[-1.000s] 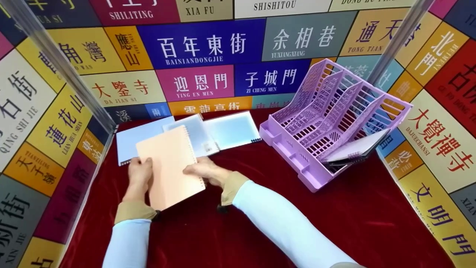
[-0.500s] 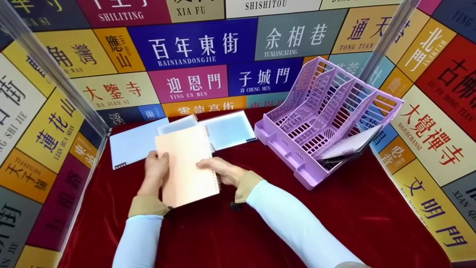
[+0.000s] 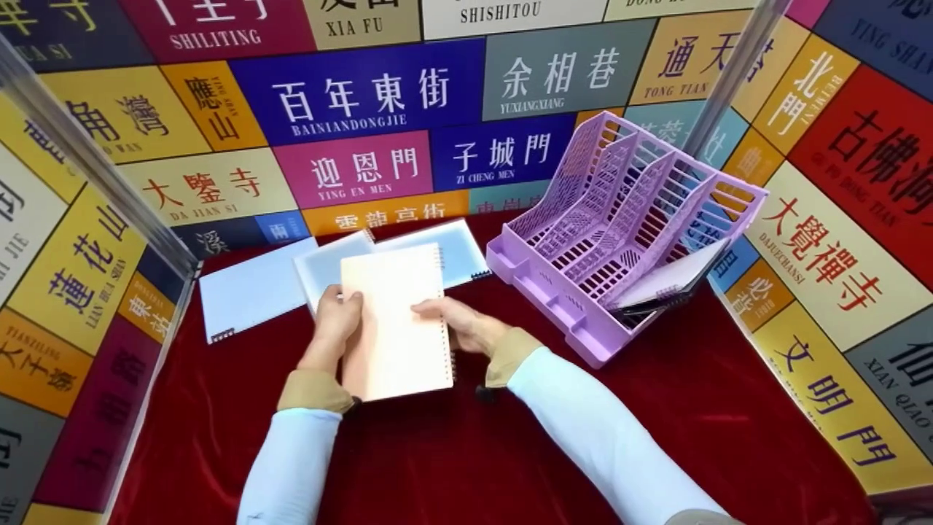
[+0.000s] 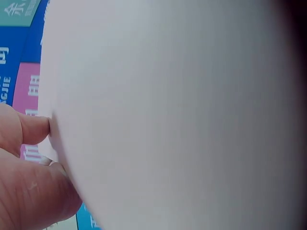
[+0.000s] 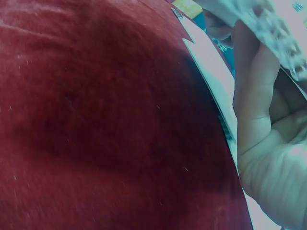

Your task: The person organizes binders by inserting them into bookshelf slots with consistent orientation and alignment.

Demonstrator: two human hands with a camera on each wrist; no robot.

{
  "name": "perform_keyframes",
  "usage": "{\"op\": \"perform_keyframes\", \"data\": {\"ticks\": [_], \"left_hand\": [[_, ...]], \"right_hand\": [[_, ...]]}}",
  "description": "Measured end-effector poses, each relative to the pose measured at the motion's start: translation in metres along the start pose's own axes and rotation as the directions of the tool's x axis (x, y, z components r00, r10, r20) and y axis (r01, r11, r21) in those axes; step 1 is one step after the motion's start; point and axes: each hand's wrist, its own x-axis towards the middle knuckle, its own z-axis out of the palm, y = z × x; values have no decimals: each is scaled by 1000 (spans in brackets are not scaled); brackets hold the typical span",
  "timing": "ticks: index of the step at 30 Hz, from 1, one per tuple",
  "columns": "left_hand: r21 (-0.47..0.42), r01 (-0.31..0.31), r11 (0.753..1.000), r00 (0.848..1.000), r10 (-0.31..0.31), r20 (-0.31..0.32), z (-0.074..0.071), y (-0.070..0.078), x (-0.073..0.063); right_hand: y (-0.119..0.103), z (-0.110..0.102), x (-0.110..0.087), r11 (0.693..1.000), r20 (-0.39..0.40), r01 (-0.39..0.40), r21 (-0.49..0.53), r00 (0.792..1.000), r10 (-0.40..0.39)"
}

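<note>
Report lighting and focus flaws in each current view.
Head: the held notebook is washed out almost to white; left wrist: its blurred, featureless cover fills most of the frame, darkening at right; right wrist: greenish-blue cast over the fingers, broad shadow on the red cloth.

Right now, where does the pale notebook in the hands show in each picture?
Head: the pale notebook, just left of centre, between left hand and right hand.
Left wrist: the pale notebook fills most of the picture.
Right wrist: only part of the pale notebook, spiral edge showing, upper right.
Shared landmark: sign-covered wall, behind (head), far left (left wrist), small patches near the top (right wrist).
</note>
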Motion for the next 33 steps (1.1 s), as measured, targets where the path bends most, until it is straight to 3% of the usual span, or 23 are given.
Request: {"op": "perform_keyframes", "data": {"ticks": [12, 19, 24, 28, 33], "left_hand": [[-10, -74, 997, 995, 75, 65, 38, 9, -1], [7, -65, 998, 991, 64, 121, 43, 12, 0], [10, -83, 996, 986, 81, 149, 44, 15, -1], [-37, -70, 997, 981, 75, 181, 42, 13, -1], [-33, -76, 997, 978, 81, 192, 34, 6, -2]], "right_hand": [[-19, -30, -32, 996, -41, -40, -84, 999, 36], [-28, -26, -50, 972, 4, 62, -228, 998, -62], [-32, -27, -64, 959, -55, 100, -265, 991, -118], [-35, -30, -76, 950, -162, 130, -284, 970, -181], [-39, -38, -89, 928, -312, 177, -327, 907, -283]]}}
